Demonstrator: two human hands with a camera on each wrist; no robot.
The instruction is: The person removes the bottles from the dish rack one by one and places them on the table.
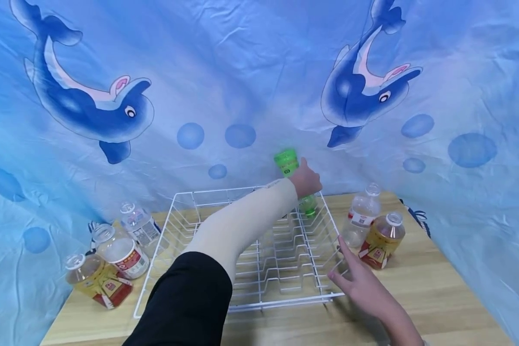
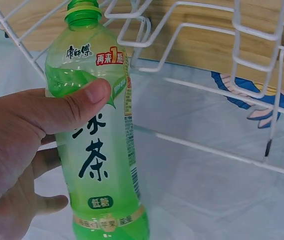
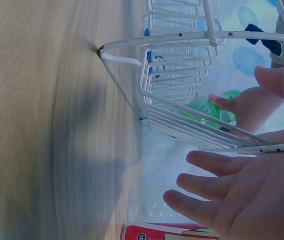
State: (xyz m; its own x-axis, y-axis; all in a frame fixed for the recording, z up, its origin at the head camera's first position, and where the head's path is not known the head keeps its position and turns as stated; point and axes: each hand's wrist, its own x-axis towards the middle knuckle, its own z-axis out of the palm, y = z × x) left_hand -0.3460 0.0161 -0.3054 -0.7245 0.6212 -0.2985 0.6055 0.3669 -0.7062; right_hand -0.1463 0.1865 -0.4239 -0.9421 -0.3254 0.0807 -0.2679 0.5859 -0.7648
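My left hand (image 1: 306, 179) reaches across the white wire rack (image 1: 259, 306) to its back right corner. It grips a green tea bottle (image 2: 99, 165) round the middle, thumb across the label. The bottle is held neck down and tilted, its green cap end inside the rack and its base raised near the backdrop. At the rack's right side is my right hand (image 1: 363, 288), thumb and fingers spread. In the right wrist view, the rack's rim passes between the thumb and the nearly straight fingers (image 3: 201, 187).
Right of the rack stand a clear bottle (image 1: 363, 214) and a yellow-and-red labelled drink bottle (image 1: 381, 242). Left of it are two clear bottles (image 1: 140, 226) (image 1: 120, 252) and another yellow-and-red one (image 1: 99, 281). A blue dolphin curtain (image 1: 259, 86) hangs behind the wooden table (image 1: 437, 288).
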